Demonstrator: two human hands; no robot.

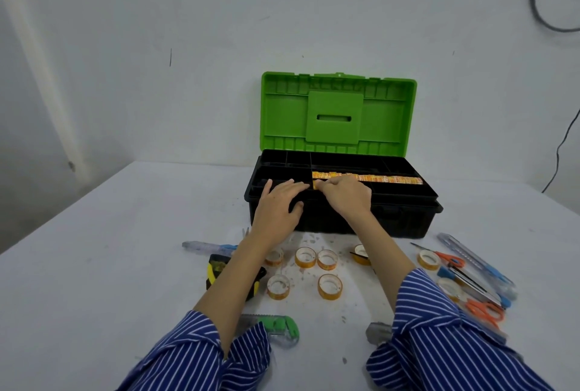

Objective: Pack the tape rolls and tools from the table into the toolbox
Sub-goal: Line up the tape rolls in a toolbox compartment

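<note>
Tape rolls (367,178) stand on edge in a tight row in the toolbox (342,202) tray, likely to save room, and more lie loose on the bench (94,265). The right hand (345,194) pinches the row's left end roll, seemingly seating it. The left hand (277,202) rests flat, fingers straight, on the tray rim, probably steadying the box.

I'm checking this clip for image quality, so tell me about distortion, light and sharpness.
Head view: wide-angle bending curves the table edge and stretches the striped sleeves at the bottom. Light is soft and even, with faint shadows under the toolbox and no glare. The hands, left and right, look slightly soft; tape rolls read clearly.
</note>
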